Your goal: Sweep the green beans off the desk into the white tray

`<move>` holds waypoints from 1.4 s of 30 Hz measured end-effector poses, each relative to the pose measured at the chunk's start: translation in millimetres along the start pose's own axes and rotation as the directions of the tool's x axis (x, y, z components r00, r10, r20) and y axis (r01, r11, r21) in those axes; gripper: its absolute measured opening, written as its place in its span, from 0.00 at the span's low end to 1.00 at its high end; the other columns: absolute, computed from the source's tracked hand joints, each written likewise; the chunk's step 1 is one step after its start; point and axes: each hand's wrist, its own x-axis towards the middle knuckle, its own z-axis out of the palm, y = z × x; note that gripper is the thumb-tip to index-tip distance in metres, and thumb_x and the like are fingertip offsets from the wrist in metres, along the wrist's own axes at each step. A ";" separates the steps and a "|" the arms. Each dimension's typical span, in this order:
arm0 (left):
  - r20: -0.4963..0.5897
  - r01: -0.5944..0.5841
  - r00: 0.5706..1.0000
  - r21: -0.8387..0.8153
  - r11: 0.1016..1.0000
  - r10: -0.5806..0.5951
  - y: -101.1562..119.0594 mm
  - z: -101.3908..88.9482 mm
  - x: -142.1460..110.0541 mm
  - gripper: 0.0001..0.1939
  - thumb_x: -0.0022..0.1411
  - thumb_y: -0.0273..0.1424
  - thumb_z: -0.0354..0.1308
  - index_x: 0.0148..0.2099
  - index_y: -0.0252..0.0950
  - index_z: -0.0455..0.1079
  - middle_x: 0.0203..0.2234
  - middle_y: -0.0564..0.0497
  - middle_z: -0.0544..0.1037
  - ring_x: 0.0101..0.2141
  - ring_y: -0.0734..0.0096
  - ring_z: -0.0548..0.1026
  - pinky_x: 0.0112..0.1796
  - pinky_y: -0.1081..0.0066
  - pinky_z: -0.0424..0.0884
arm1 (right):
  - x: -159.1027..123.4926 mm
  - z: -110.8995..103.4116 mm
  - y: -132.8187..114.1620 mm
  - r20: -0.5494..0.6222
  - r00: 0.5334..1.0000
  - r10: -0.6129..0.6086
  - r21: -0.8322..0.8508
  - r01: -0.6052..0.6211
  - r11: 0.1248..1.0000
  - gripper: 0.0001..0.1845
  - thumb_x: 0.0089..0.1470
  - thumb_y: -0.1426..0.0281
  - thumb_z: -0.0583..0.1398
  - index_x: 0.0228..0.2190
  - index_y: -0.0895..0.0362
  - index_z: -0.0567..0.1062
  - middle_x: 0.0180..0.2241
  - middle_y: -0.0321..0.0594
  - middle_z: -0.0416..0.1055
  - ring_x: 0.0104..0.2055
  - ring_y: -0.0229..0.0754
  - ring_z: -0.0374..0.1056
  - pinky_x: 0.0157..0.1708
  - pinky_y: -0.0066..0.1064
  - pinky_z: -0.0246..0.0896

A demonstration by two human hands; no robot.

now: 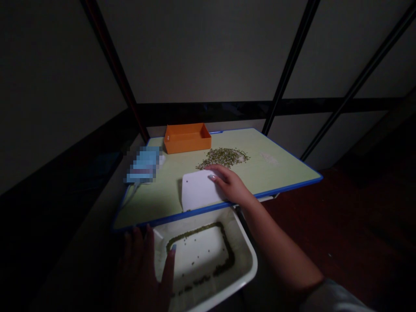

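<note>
My right hand [229, 184] grips a white card [199, 190] by its right side, thumb on the near face. The card is tilted up on the tabletop by the near edge, with one dark speck on it. Just beyond it lies a loose spread of small green beans [224, 157]. Below the table edge is a white plastic basin [248, 264], with more green beans lined along the edges of its floor. At the basin's left side, my left hand [146, 264] holds the wall, thumb inside and fingers outside. Deep shadow covers much of that hand.
The pale green table [279, 173] has a blue rim. An orange open box [187, 143] stands at its back left. A blurred-out blue item [144, 164] lies at the left edge with a cable. A whitish patch [269, 159] marks the right side. Panelled wall stands behind.
</note>
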 end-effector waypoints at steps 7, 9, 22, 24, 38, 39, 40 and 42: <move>-0.004 0.003 1.000 -0.001 1.000 -0.003 -0.4 0.0 -1.4 0.38 0.63 0.50 0.40 0.67 0.32 0.55 0.69 0.35 0.55 0.70 0.49 0.48 0.65 0.42 0.55 | -2.1 -0.2 4.5 -0.019 0.999 0.040 0.127 -0.037 0.991 0.15 0.57 0.70 0.62 0.47 0.51 0.78 0.51 0.41 0.78 0.55 0.45 0.71 0.59 0.43 0.61; 0.002 0.009 1.000 -0.003 1.000 -0.009 -1.7 0.8 -1.9 0.37 0.63 0.50 0.40 0.67 0.32 0.55 0.69 0.35 0.54 0.70 0.49 0.47 0.65 0.42 0.54 | -3.1 -0.3 5.7 -0.028 0.997 0.075 0.180 -0.069 0.981 0.15 0.55 0.69 0.63 0.46 0.52 0.79 0.50 0.42 0.78 0.54 0.45 0.72 0.59 0.43 0.62; -0.029 -0.015 0.999 -0.012 1.000 0.015 -1.2 2.0 -1.7 0.38 0.62 0.51 0.42 0.68 0.33 0.53 0.69 0.36 0.54 0.70 0.49 0.46 0.65 0.41 0.54 | -6.3 -2.1 6.5 -0.053 0.983 0.174 0.368 -0.143 0.919 0.17 0.50 0.69 0.67 0.44 0.50 0.81 0.49 0.39 0.79 0.51 0.43 0.74 0.53 0.42 0.69; -0.019 0.003 1.000 -0.018 1.000 -0.004 -0.6 1.9 -1.7 0.38 0.62 0.51 0.42 0.68 0.34 0.53 0.69 0.36 0.54 0.71 0.50 0.45 0.65 0.41 0.54 | -6.7 -2.6 6.3 -0.054 0.983 0.176 0.368 -0.144 0.919 0.17 0.50 0.69 0.67 0.44 0.49 0.81 0.49 0.39 0.79 0.50 0.43 0.75 0.52 0.41 0.70; -0.024 -0.002 1.000 -0.007 1.000 0.001 3.6 -1.6 -1.6 0.38 0.63 0.51 0.40 0.67 0.31 0.55 0.69 0.34 0.54 0.70 0.50 0.47 0.66 0.43 0.54 | -4.6 -1.4 7.8 -0.025 0.996 0.084 0.301 -0.072 0.951 0.21 0.54 0.69 0.66 0.50 0.49 0.78 0.55 0.40 0.75 0.58 0.43 0.70 0.62 0.43 0.60; -0.024 0.001 1.000 -0.005 1.000 -0.001 3.3 -1.3 -1.6 0.38 0.63 0.51 0.40 0.67 0.31 0.55 0.69 0.34 0.54 0.70 0.50 0.47 0.66 0.43 0.53 | -4.7 -1.6 6.8 0.001 0.997 0.071 0.293 -0.068 0.954 0.20 0.54 0.68 0.66 0.50 0.49 0.78 0.55 0.40 0.75 0.58 0.43 0.70 0.62 0.42 0.61; -0.026 0.004 1.000 -0.004 1.000 -0.004 3.1 -0.9 -1.7 0.38 0.63 0.51 0.40 0.67 0.31 0.55 0.69 0.35 0.54 0.70 0.50 0.46 0.66 0.43 0.53 | -4.7 -1.9 5.8 0.023 0.998 0.058 0.287 -0.063 0.956 0.20 0.54 0.68 0.66 0.50 0.49 0.78 0.55 0.40 0.75 0.58 0.42 0.70 0.61 0.42 0.61; -0.028 -0.003 1.000 -0.007 1.000 0.003 2.9 -0.5 -2.1 0.37 0.63 0.50 0.40 0.67 0.32 0.54 0.69 0.35 0.54 0.71 0.52 0.46 0.67 0.44 0.52 | -4.7 -2.7 3.9 0.056 0.998 0.038 0.283 -0.053 0.958 0.20 0.54 0.67 0.66 0.50 0.48 0.78 0.54 0.39 0.76 0.58 0.42 0.71 0.61 0.42 0.61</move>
